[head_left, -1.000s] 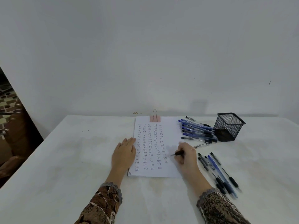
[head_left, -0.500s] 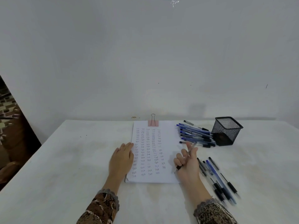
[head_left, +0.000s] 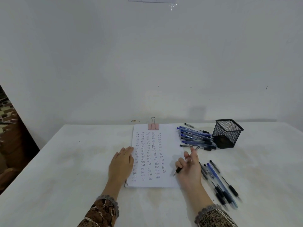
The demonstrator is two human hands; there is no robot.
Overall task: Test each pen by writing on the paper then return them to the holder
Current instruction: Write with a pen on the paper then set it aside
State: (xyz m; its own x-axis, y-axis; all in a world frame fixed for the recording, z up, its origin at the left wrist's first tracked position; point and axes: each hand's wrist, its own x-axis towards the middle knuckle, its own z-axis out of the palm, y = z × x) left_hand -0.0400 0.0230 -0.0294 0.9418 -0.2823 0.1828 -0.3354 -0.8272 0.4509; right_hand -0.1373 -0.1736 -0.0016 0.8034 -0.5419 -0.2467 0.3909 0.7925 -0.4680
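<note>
The right hand (head_left: 188, 167) has its grip closed on a ballpoint pen (head_left: 178, 170), fingers curled round the barrel. The tip points near and left over the right margin of the paper (head_left: 170, 141); whether it touches the sheet cannot be told. The left hand (head_left: 122, 163) lies flat with straight fingers on the sheet's left edge, holding nothing. Columns of the handwritten word "Test" cover the paper, and a pink binder clip (head_left: 153, 126) clamps its far edge. Just right of the writing hand, a row of blue and black pens (head_left: 219, 182) lies on the white surface (head_left: 65, 161). Farther off, a pile of blue pens (head_left: 196, 138) rests beside the paper's far right corner. The black mesh holder (head_left: 227, 133) stands upright just right of that pile. Patterned brown sleeves (head_left: 101, 212) cover both wrists, and a plain pale wall (head_left: 147, 63) rises behind.
</note>
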